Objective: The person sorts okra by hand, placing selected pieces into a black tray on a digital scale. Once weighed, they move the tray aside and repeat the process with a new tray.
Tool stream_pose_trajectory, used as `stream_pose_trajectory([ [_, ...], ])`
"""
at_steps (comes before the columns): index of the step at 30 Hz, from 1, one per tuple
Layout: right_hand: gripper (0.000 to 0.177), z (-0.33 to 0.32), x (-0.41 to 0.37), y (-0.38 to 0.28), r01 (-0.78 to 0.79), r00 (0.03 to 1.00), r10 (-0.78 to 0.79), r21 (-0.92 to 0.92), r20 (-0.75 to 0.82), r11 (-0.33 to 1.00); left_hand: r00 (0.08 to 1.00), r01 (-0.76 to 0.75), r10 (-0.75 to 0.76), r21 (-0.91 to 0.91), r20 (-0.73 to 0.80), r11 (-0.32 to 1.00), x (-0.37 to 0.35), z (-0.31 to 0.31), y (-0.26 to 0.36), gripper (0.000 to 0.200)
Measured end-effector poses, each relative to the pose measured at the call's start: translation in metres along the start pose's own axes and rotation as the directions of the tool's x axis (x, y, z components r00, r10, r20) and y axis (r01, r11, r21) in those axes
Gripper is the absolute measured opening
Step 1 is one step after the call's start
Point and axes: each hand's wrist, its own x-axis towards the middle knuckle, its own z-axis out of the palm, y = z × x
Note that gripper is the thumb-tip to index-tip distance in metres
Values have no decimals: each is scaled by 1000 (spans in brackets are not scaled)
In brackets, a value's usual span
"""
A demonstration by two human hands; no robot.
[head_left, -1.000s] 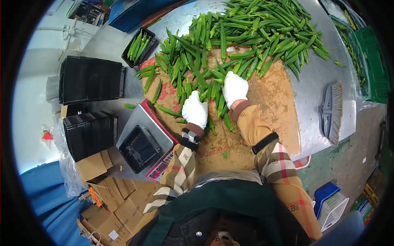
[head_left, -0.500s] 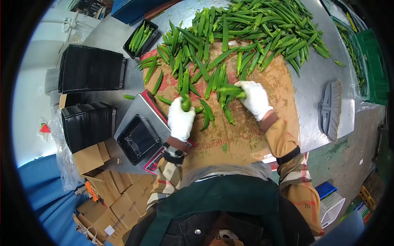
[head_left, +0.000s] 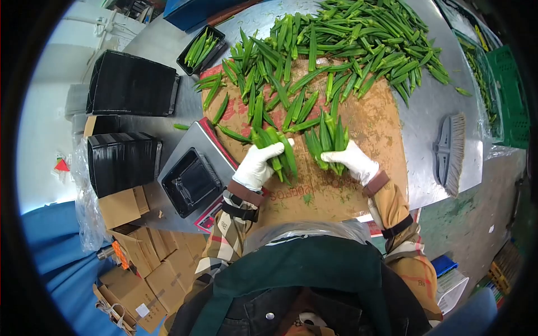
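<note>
My left hand point(head_left: 256, 166), in a white glove, is closed round a small bunch of okra point(head_left: 276, 150), thumb across the pods. To its right, my right hand point(head_left: 354, 162), gloved too, grips another bunch of okra point(head_left: 328, 141), its pods pointing away from me. Both hands are over a stained cardboard sheet point(head_left: 314, 204). Beyond them a large heap of okra point(head_left: 358, 42) spreads over the sheet and the metal table. At the left, an empty black tray point(head_left: 191, 182) sits on a scale point(head_left: 208, 131).
Another black tray point(head_left: 200, 50) with several okra pods stands at the upper left. Stacks of black trays point(head_left: 131, 84) line the table's left side. A grey brush point(head_left: 450, 154) lies at the right, near a green crate point(head_left: 507, 92). Cardboard boxes point(head_left: 151, 280) are at the lower left.
My left hand has taken hold of several pods. My right hand has moved down slightly and now grips a fuller upright bunch. The whole view has shifted a little.
</note>
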Motion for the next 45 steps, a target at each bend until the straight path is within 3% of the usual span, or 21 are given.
stream_pose_trajectory([
  [2,44,5,-14,11,-40,994,32,78,105,996,985,123,-106,-123,139,985,-10,15,-7,45],
  [4,45,14,-25,24,-37,997,31,93,63,995,962,183,-143,-160,231,970,-17,25,-17,45],
  [7,49,17,-43,28,-27,999,18,198,47,980,947,228,-139,-306,288,924,-31,29,-20,47],
  [11,55,21,-56,33,-19,995,5,154,97,988,931,250,-151,-279,331,927,-42,25,-17,73],
  [14,56,28,-66,33,-43,994,22,208,105,977,903,322,-141,-424,406,847,-55,23,-13,83],
  [16,57,33,-70,37,-44,994,10,318,106,947,904,288,-121,-376,409,881,-58,20,-12,89],
  [22,53,58,-85,33,49,985,-104,361,136,931,936,157,-56,-268,347,950,-75,18,-18,81],
  [27,48,77,-87,39,143,989,-139,114,-44,983,953,-18,29,-37,300,999,-91,38,-30,67],
  [30,48,80,-88,44,148,984,-146,14,-105,989,968,-35,37,-12,248,999,-91,39,-42,74],
  [31,48,80,-88,48,143,982,-144,-19,-125,990,968,-103,72,121,242,987,-88,33,-50,76],
  [34,48,84,-92,57,249,941,-274,-141,-198,958,950,-186,104,263,296,947,-95,43,-52,79],
  [39,50,78,-115,59,181,955,-219,-195,-200,964,936,-4,-67,200,346,980,-86,40,-73,83],
  [42,49,73,-121,74,146,916,-230,-261,-330,954,937,44,-137,281,320,959,-81,40,-90,78],
  [45,50,63,-131,76,211,928,-233,-104,-291,972,952,-100,26,232,304,968,-74,50,-108,80],
])
